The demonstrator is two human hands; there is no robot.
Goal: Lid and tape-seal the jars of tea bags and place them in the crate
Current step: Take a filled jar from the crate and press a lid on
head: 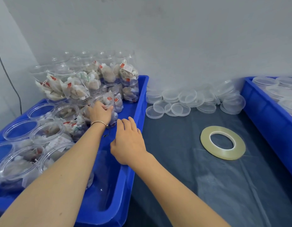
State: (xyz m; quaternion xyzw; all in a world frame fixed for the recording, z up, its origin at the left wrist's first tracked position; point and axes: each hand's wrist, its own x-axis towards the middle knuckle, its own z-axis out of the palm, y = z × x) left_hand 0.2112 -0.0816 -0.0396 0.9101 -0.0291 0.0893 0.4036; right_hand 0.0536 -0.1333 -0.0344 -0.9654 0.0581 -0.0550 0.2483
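A blue crate (138, 115) on the left holds several clear plastic jars of tea bags (63, 131), open-topped, with more stacked at its back. My left hand (100, 113) reaches into the crate and grips one clear jar (107, 102) near its rim. My right hand (128, 143) hovers just over the crate's inner right side, fingers relaxed, holding nothing. Clear round lids (179, 102) lie in a loose pile on the dark table by the wall. A roll of clear tape (223, 142) lies flat on the table to the right.
A second blue crate (265, 112) at the right edge holds more clear lids (273, 86). The table (199, 185) is covered with a dark plastic sheet. A white wall stands close behind; a black cable (9, 79) runs down it at the left.
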